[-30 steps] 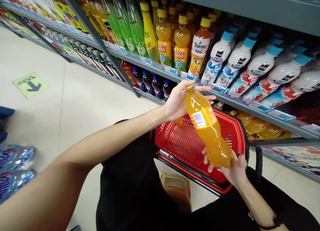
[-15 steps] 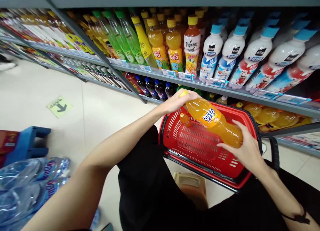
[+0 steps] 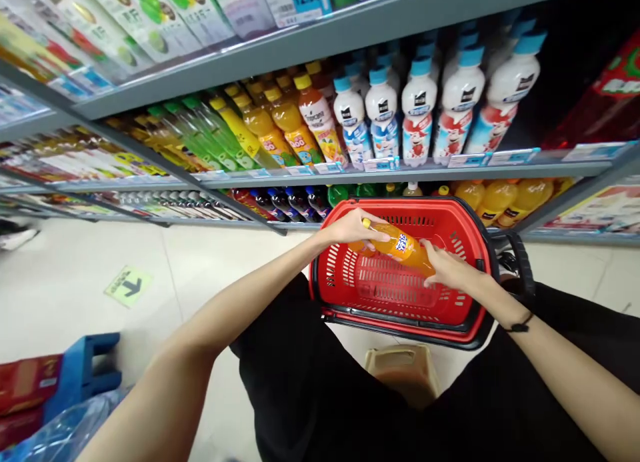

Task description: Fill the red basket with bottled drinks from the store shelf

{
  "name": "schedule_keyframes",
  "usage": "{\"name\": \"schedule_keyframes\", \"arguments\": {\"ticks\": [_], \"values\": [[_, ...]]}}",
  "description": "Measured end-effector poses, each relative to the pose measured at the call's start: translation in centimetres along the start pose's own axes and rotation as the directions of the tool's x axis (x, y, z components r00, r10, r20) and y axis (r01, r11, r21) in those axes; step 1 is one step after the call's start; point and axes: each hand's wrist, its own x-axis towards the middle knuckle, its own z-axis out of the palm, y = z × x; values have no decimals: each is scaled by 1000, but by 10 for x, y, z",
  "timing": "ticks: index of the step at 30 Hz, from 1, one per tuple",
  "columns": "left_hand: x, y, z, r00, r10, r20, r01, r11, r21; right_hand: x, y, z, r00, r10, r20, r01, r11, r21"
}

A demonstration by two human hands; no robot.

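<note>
My left fingers grasp the neck and my right fingers the base of a yellow-capped orange plastic bottle, tilted over or inside the red perforated plastic basket; loosening one side early could drop it.

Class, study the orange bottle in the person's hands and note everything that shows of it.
The bottle looks like clear plastic holding orange liquid, with a yellow cap and orange label lettered in blue and white. It slants across the red basket, cap end left; its height there is unclear. The left hand has its grip near the cap; the right hand holds the base end.
</note>
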Motion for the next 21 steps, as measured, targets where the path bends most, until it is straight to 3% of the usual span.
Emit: {"name": "schedule_keyframes", "arguments": {"ticks": [3,6,9,15,21], "values": [[25,-5,24,997,-63,-45,73,960,272,5,6,-1,998,53,38,-52,998,-22],[57,-22,46,984,-97,-149,167,797,580,4,12,-3,992,99,79,-95,994,-53],[88,-46,58,964,-146,-223,262,666,698,-1,17,-7,985,122,121,-113,991,-76],[115,-86,45,911,-275,-309,406,455,792,-11,19,-14,993,74,92,-68,996,-62],[119,-97,33,906,-277,-321,411,385,826,-7,19,-13,999,30,45,-29,999,-40]]}}
